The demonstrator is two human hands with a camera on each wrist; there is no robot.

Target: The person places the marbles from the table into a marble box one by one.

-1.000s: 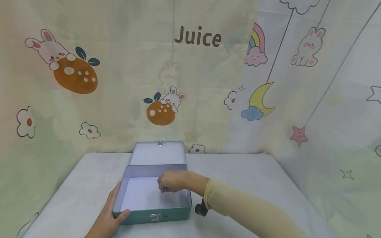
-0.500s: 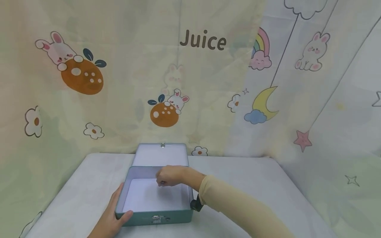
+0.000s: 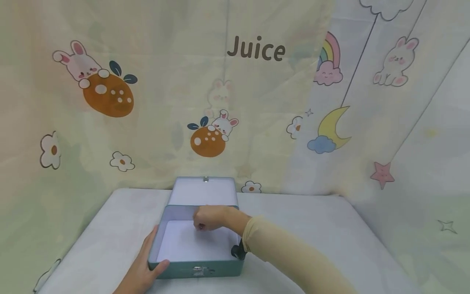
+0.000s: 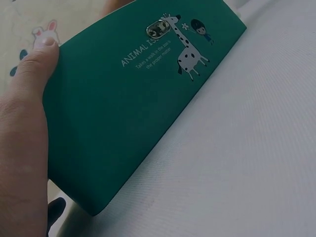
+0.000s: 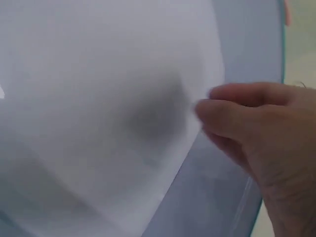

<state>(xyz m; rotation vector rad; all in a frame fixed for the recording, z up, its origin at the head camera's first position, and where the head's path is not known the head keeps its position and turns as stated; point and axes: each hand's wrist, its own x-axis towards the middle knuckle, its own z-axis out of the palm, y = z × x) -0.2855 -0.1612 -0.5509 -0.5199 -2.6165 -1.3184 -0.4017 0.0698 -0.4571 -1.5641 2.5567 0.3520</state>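
A green tin box [image 3: 180,270] stands on the table with its lid [image 3: 203,192] swung back. My left hand [image 3: 141,267] grips its near left corner, thumb [image 4: 35,66] at the front rim and fingers along the left wall. Inside the box, my right hand [image 3: 211,217] is raised over the white floor [image 5: 98,64] with its fingers curled. A small dark, shiny thing [image 3: 201,227] shows at those fingers in the head view; its kind cannot be told. In the right wrist view the fingertips are close together and hide whatever lies between them.
A metal latch [image 4: 158,29] and a printed giraffe [image 4: 190,59] mark the box's front. White cloth covers the table [image 3: 293,228]. Curtains [image 3: 154,122] printed with rabbits and flowers hang behind and beside it. A black wrist camera [image 3: 238,250] hangs below the right wrist.
My right hand has moved a little left and towards the back of the box, its fingers still curled. The left hand keeps its grip on the corner. The whole head view has shifted slightly.
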